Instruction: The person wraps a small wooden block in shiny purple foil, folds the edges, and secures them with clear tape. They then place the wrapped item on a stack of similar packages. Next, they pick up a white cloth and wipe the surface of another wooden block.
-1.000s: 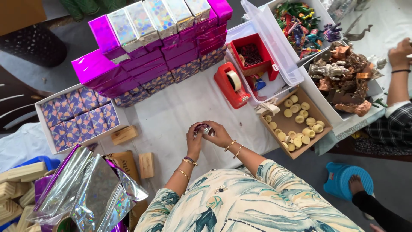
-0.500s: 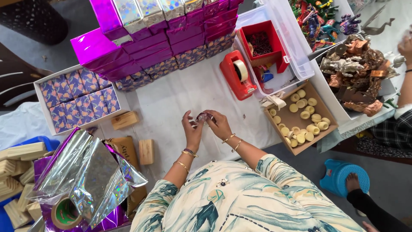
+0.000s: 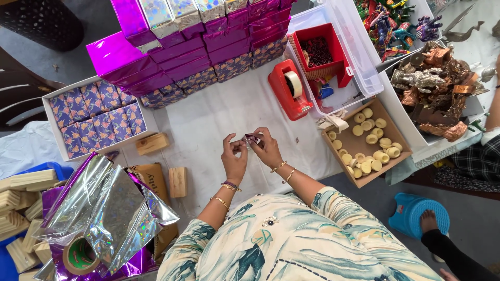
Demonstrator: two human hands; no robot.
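White-covered table [image 3: 219,112], seen from above, crowded w/ wrapping supplies. Both hands meet near its middle: left hand [image 3: 234,156] and right hand [image 3: 268,151] pinch a small item [image 3: 252,139] between fingertips, held just above the cloth. Fingers of both are closed on it, thumbs pressing; it looks purple and shiny, prob. foil, but too small to tell more.

Step in hand, by my read: folding or pressing foil round a small piece. Next move likely needs tape; red dispenser [image 3: 289,88] sits near, up and to the right, within reach once one hand lets go, so the other must keep the fold pinched.

Around: stack of purple boxes [image 3: 172,47] at far edge, tray of patterned boxes [image 3: 96,117] left, foil sheets [image 3: 99,208] and tape roll [image 3: 80,255] lower left, wood blocks [image 3: 178,182] beside them, carton of pale round pieces [image 3: 367,145] right.
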